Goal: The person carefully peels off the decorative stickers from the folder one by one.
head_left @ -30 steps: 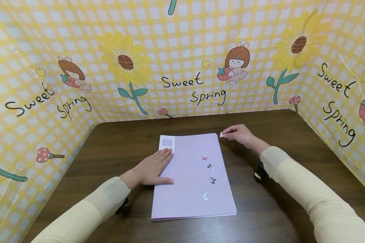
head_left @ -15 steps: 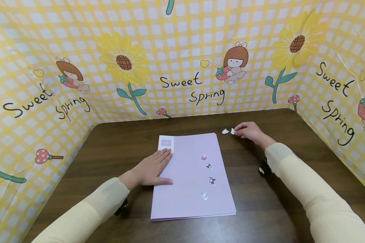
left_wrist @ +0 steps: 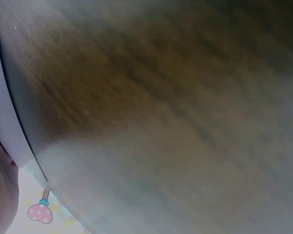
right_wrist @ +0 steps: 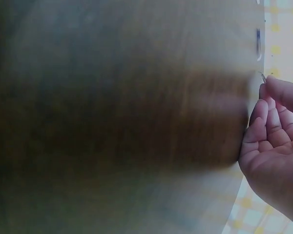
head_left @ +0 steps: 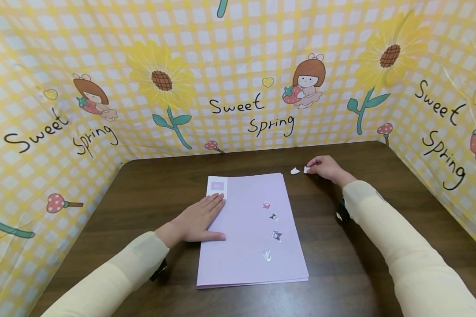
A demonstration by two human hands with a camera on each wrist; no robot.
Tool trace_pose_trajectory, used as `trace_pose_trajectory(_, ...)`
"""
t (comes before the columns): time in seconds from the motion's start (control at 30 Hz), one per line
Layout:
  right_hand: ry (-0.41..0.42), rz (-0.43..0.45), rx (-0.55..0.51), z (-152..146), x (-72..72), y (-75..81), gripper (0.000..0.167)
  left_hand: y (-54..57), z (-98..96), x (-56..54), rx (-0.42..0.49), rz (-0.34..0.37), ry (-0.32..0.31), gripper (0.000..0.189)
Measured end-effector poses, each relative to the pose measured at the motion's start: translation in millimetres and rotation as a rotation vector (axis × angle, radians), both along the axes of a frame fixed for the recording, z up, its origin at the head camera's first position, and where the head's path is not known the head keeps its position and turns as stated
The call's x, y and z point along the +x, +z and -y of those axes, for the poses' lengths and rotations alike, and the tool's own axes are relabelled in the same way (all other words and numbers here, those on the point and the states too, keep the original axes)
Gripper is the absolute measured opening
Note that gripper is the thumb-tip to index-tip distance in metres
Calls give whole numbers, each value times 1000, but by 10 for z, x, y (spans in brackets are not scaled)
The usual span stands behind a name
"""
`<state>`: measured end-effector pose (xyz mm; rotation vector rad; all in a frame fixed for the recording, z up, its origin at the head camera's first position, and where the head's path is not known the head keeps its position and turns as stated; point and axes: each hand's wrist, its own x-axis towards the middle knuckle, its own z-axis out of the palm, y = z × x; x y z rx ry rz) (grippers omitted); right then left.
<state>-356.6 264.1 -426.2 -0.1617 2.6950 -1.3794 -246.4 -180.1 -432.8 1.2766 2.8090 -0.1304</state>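
Observation:
A lilac folder (head_left: 246, 255) lies on the brown table, with a white label (head_left: 217, 186) at its upper left corner. Several small cartoon stickers (head_left: 277, 236) run down its right half. My left hand (head_left: 198, 220) rests flat on the folder's left side, fingers straight and thumb spread. Beyond the folder's upper right corner, my right hand (head_left: 326, 169) pinches a small white scrap of paper (head_left: 306, 169) between thumb and fingertips, low over the table. In the right wrist view the same hand (right_wrist: 278, 141) shows its other fingers curled. A second white scrap (head_left: 295, 171) lies just left of it.
The dark wooden table (head_left: 154, 176) is enclosed by a yellow checked cloth (head_left: 238, 57) printed with flowers and girls, standing at the back and both sides. Black wrist straps (head_left: 342, 211) show under both pale sleeves. The left wrist view shows mostly blurred tabletop.
My right hand has moved right and slightly away from the folder's corner. A white scrap now shows on the table where none was visible a second ago. My left hand has stayed put.

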Motion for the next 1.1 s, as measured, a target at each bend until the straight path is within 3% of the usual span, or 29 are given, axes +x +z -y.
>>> trace_pose_trajectory(0.5,-44,-22,95,41,-27,-1,16,7,0,-5,-3,-3,1,106)
trace_pose_trajectory(1.1,-24,-47,144,53,-28,-46,17,45,-15,22,-9,8,3,106)
